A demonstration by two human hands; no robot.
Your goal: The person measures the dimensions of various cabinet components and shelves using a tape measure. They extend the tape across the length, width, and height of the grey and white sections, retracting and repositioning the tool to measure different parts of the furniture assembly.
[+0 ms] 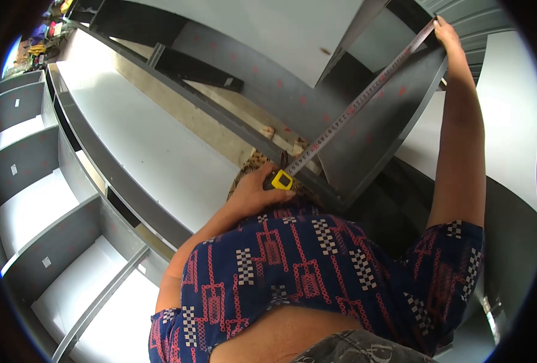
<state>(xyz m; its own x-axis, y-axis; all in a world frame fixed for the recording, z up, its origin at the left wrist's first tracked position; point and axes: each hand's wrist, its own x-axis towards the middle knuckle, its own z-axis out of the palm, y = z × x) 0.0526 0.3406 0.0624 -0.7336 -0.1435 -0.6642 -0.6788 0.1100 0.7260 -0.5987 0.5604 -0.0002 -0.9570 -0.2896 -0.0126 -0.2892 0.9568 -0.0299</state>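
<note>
My left hand (pixel 258 190) is closed around a yellow and black tape measure (pixel 281 179) in front of my body, near the edge of a grey panel structure (pixel 365 181). The white blade (pixel 365 97) is pulled out diagonally over the grey structure, toward the upper right. At its far end, my right hand (pixel 447 34) pinches the tip beside the structure's far corner, with my right arm stretched out.
Grey shelf units with white inner panels (pixel 38 206) stand on the left. A long white panel (pixel 141 139) lies beside them. A dark board (pixel 199 69) and a large white panel (pixel 268 30) are ahead. White sheets (pixel 507 115) stand at the right.
</note>
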